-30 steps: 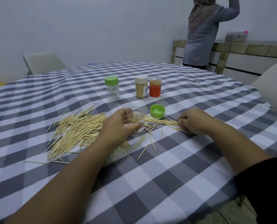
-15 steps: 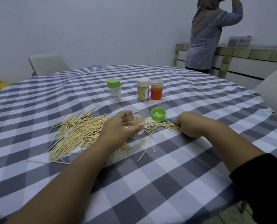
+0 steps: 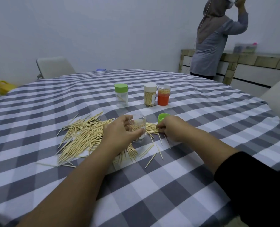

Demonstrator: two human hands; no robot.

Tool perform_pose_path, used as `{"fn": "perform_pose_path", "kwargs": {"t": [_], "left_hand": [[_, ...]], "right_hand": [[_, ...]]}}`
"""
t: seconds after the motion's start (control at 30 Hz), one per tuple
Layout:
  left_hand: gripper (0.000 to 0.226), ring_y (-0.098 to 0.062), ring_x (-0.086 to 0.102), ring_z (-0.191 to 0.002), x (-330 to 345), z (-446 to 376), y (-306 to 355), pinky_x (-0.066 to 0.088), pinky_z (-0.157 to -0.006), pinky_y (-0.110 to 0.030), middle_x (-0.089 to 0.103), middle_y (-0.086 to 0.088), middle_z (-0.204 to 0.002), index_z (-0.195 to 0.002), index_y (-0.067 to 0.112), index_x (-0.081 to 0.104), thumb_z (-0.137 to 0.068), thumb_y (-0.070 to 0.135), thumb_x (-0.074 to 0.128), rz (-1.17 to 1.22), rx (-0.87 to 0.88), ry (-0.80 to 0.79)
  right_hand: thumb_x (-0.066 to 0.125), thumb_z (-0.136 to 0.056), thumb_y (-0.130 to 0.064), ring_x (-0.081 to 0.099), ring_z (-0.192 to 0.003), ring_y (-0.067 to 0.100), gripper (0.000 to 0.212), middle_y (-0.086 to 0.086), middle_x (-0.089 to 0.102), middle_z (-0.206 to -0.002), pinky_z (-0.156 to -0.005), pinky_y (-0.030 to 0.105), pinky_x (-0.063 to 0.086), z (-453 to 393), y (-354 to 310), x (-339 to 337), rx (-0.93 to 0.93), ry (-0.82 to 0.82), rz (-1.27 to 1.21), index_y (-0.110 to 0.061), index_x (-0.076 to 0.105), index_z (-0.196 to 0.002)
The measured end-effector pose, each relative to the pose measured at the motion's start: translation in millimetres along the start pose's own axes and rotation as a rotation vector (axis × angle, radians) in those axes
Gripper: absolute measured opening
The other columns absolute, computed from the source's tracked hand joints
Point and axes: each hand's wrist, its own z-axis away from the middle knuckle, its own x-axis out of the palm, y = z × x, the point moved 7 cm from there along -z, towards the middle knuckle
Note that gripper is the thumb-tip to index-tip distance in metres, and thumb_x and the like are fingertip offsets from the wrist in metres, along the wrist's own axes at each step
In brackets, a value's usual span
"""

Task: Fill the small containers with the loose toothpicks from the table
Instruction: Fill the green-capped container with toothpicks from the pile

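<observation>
Grey-and-white checked cloth (image 3: 176, 185) covers the round table where we sit, with a pale wall behind and another person (image 3: 217, 38) standing at a sideboard. Our left hand (image 3: 119, 135) curls round a small clear jar (image 3: 140, 126), holding it open-topped near the middle of the cloth. Our right hand (image 3: 172, 128) pinches a small bunch of toothpicks just beside the jar, close to a loose green lid (image 3: 163, 117). To do this step well, we should square the bunch so the sticks lie parallel, tilt the jar toward them, and feed them in end-first rather than crosswise. The main pile of toothpicks (image 3: 85, 136) is thin, pale wood, pointed, fanned out left of the jar, with a few strays nearer us. Three more jars (image 3: 149, 97) stand farther back.
</observation>
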Motion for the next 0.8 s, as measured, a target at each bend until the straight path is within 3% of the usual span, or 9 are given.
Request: {"fn": "perform_pose_path", "kwargs": {"t": [0.1, 0.2, 0.4, 0.57, 0.67, 0.8], "left_hand": [[0.065, -0.007, 0.062, -0.101, -1, -3, -5, 0.041, -0.104, -0.043, 0.06, 0.024, -0.088, -0.119, 0.031, 0.056, -0.063, 0.053, 0.081, -0.028, -0.001, 0.022], [0.064, -0.008, 0.061, -0.102, -1, -5, -6, 0.042, -0.103, -0.043, 0.057, 0.028, -0.083, -0.116, 0.035, 0.055, -0.061, 0.057, 0.08, -0.036, 0.014, 0.029], [0.06, -0.011, 0.059, -0.104, 0, -9, -8, 0.043, -0.101, -0.042, 0.057, 0.03, -0.081, -0.113, 0.039, 0.053, -0.062, 0.061, 0.077, -0.068, 0.03, 0.036], [0.06, -0.011, 0.061, -0.101, 1, -12, -11, 0.044, -0.099, -0.043, 0.062, 0.027, -0.084, -0.107, 0.043, 0.052, -0.054, 0.065, 0.073, -0.029, 0.031, 0.034], [0.06, -0.006, 0.063, -0.096, 2, -11, -8, 0.043, -0.101, -0.043, 0.063, 0.025, -0.084, -0.108, 0.041, 0.052, -0.057, 0.061, 0.075, -0.025, 0.041, 0.041], [0.066, -0.007, 0.063, -0.097, 0, -11, -9, 0.044, -0.1, -0.043, 0.063, 0.024, -0.085, -0.116, 0.035, 0.056, -0.059, 0.06, 0.077, -0.024, 0.03, 0.058]], "right_hand": [[0.046, -0.097, -0.01, 0.052, -0.111, 0.021, 0.039, 0.006, 0.053, -0.132, -0.089, 0.025, 0.042, -4, -3, -2, 0.0, 0.036, -0.047, -0.016, 0.05, -0.136], [0.049, -0.097, -0.022, 0.047, -0.119, 0.021, 0.042, 0.006, 0.047, -0.136, -0.092, 0.026, 0.039, -2, -10, -4, -0.084, 0.126, -0.118, -0.015, 0.047, -0.138], [0.063, -0.079, -0.021, 0.031, -0.134, 0.021, 0.076, 0.004, 0.031, -0.147, -0.109, 0.037, 0.033, -11, -30, 5, -0.179, -0.031, -0.005, -0.015, 0.027, -0.145], [0.051, -0.091, -0.014, 0.052, -0.109, 0.024, 0.042, 0.008, 0.052, -0.128, -0.088, 0.03, 0.042, -19, -44, 9, -0.231, -0.014, 0.1, -0.014, 0.044, -0.132], [0.057, -0.087, -0.011, 0.049, -0.116, 0.024, 0.05, 0.007, 0.047, -0.133, -0.098, 0.032, 0.042, -29, -47, 16, -0.218, 0.063, 0.187, -0.013, 0.045, -0.135], [0.055, -0.09, -0.009, 0.048, -0.118, 0.025, 0.04, 0.01, 0.046, -0.13, -0.097, 0.032, 0.04, -28, -44, 13, -0.154, 0.166, 0.139, -0.007, 0.049, -0.13]]}}
